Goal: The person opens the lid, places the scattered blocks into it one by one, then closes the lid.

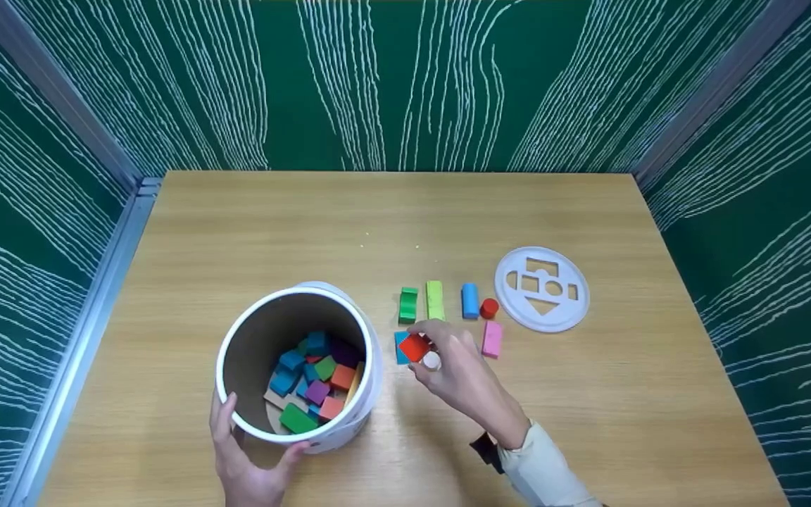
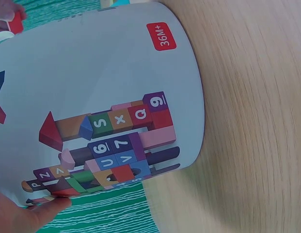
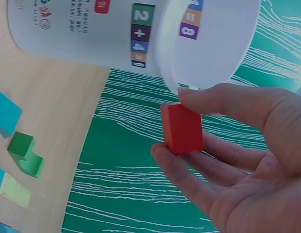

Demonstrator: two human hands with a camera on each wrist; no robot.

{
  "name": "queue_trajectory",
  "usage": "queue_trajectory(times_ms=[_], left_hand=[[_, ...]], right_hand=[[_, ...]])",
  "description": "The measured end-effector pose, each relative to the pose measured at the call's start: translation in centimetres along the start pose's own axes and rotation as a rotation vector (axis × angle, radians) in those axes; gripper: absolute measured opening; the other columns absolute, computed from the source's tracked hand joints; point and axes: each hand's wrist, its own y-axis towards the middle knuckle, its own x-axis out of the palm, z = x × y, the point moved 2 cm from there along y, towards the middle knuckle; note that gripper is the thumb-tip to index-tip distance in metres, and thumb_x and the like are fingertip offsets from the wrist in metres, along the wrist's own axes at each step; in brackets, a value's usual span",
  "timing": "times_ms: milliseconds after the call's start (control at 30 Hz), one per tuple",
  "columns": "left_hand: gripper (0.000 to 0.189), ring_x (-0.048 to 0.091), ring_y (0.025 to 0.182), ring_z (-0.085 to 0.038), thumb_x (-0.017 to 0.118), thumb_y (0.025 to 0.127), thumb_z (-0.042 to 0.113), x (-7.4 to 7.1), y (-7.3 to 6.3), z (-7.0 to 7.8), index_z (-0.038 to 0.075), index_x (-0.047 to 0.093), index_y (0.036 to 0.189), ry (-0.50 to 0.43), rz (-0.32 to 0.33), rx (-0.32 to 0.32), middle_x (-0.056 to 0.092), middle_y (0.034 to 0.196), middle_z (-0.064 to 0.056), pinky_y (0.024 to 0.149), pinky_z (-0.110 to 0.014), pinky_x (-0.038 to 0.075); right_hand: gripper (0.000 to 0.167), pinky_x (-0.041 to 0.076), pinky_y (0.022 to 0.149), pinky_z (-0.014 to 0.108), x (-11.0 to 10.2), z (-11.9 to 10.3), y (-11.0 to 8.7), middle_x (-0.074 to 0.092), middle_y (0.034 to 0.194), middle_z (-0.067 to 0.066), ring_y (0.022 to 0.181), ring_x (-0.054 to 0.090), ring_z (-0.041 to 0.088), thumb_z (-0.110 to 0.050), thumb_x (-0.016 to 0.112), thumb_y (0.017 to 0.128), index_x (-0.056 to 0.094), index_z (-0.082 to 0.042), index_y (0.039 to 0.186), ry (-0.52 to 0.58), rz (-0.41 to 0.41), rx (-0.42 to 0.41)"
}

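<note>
A white bucket [image 1: 375, 366] stands tilted toward me on the table, with several coloured wooden blocks [image 1: 317, 391] inside. My left hand [image 1: 254, 465] holds it by the near left side, fingers and thumb spread along the rim. In the left wrist view, only part of that hand [image 2: 24, 216] shows beside the bucket's printed wall [image 2: 92, 73]. My right hand [image 1: 458, 370] pinches a red block [image 3: 183, 128] between thumb and fingers, right of the bucket. A blue block [image 1: 401, 348] and a white round piece [image 1: 431, 361] lie beneath or beside this hand.
Farther back on the table lie a green arched block [image 1: 408, 305], a lime block [image 1: 434, 299], a blue block [image 1: 470, 301], a red cylinder [image 1: 489, 308] and a pink block [image 1: 492, 339]. A white lid with shaped holes [image 1: 543, 320] lies at their right. Green walls surround the table.
</note>
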Motion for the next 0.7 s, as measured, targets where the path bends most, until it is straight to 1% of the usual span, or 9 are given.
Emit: queue_trajectory(times_ms=[167, 300, 400, 533, 700], left_hand=[[0.102, 0.025, 0.136, -0.019, 0.088, 0.061, 0.01, 0.1, 0.1, 0.1, 0.006, 0.028, 0.144, -0.018, 0.007, 0.026, 0.022, 0.153, -0.012, 0.105, -0.017, 0.03], [0.101, 0.027, 0.136, -0.019, 0.088, 0.062, 0.013, 0.0, 0.0, 0.0, 0.005, 0.028, 0.144, -0.027, 0.01, 0.038, 0.021, 0.153, -0.013, 0.104, -0.017, 0.032], [0.103, 0.026, 0.136, -0.019, 0.088, 0.062, 0.011, 0.0, 0.0, 0.1, 0.006, 0.027, 0.144, -0.016, 0.002, 0.001, 0.02, 0.154, -0.01, 0.104, -0.018, 0.031], [0.104, 0.024, 0.137, -0.02, 0.088, 0.062, 0.009, 0.0, -0.1, 0.2, 0.006, 0.025, 0.145, 0.0, -0.013, -0.062, 0.018, 0.155, -0.005, 0.106, -0.02, 0.03], [0.104, 0.023, 0.138, -0.023, 0.088, 0.062, 0.009, 0.0, -0.1, 0.2, 0.005, 0.025, 0.145, 0.007, -0.015, -0.077, 0.018, 0.155, -0.006, 0.108, -0.022, 0.028]], right_hand=[[0.042, 0.055, 0.079, 0.027, -0.5, -0.8, 0.1, 0.067, 0.1, 0.005, 0.087, 0.061, 0.017, -0.003, 0.08, 0.07, 0.065, -0.003, 0.109, -0.014, 0.037, -0.039], [0.041, 0.055, 0.078, 0.023, -0.9, -1.5, 0.2, 0.067, 0.099, 0.003, 0.086, 0.061, 0.014, -0.003, 0.08, 0.071, 0.066, -0.004, 0.109, -0.017, 0.05, -0.064], [0.039, 0.054, 0.078, 0.021, -1.2, -2.0, 0.3, 0.067, 0.099, 0.002, 0.084, 0.06, 0.012, -0.003, 0.079, 0.072, 0.066, -0.006, 0.109, -0.012, 0.044, -0.068], [0.039, 0.054, 0.077, 0.022, -1.4, -2.6, 0.4, 0.066, 0.098, 0.001, 0.084, 0.06, 0.012, -0.003, 0.078, 0.072, 0.066, -0.006, 0.109, -0.006, 0.046, -0.088], [0.039, 0.055, 0.078, 0.026, -1.7, -3.4, 0.5, 0.065, 0.098, 0.002, 0.085, 0.059, 0.013, 0.0, 0.078, 0.072, 0.065, -0.007, 0.109, 0.005, 0.045, -0.11]])
